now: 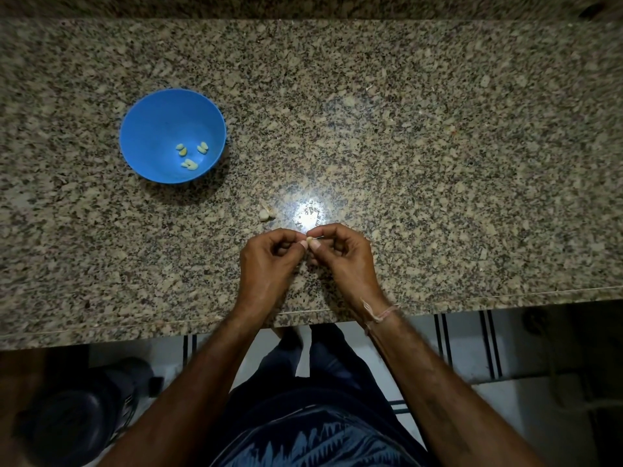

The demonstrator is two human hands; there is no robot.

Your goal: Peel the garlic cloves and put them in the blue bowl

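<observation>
A: Starting at the left, where is the garlic?

B: The blue bowl [135, 106] sits on the desk [404, 129] at about ten o'clock from the hands. A few peeled cloves [188, 156] lie in its bottom. Nearer, at eleven o'clock from the left hand [269, 261], a pale garlic piece [266, 214] rests on the stone. Whether it is a whole clove or only skin is too small to tell.

A: And the hands themselves?

B: The left hand pinches one clove [308, 238] between thumb and forefinger, its other fingers curled in. The right hand [344, 257], at three o'clock from it, nips the same clove with its fingertips. Both hang just above the desk's near edge.

A: How will that clove behave?

B: It is probably very light and firm inside, under a papery, brittle skin that tears easily. Once bare it may turn slick and slightly sticky, so it could squirt out of a hard pinch. The person would do best to steady it across its thick middle with one hand and lift the skin at a tip with a nail of the other.
</observation>
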